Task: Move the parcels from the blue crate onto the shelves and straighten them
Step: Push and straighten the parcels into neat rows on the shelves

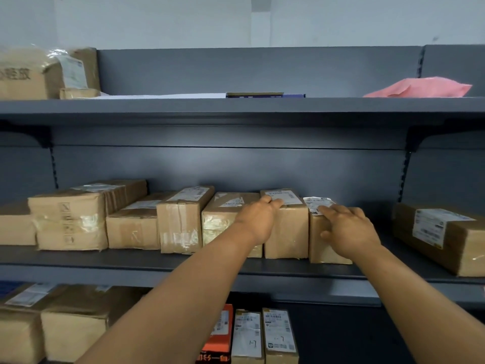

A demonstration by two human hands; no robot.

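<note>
1. I see a grey middle shelf (183,261) carrying a row of brown cardboard parcels, standing side by side with their long axes running front to back.
2. My left hand (258,222) rests on the top front edge of the second parcel from the row's right end (286,232), fingers curled over its labelled top — more a hold than a pinch.
3. My right hand (346,232) lies on the end parcel (319,248), at 3 o'clock from the left hand; fingers spread over the top, thumb down the front face.
4. The end parcel stands slightly forward of its neighbour and touches it, so I judge the next move is a push toward 12 o'clock — the right hand is nearer.
5. A separate parcel (446,237) lies angled, well apart at 3 o'clock.
6. The blue crate is not in view.
</note>
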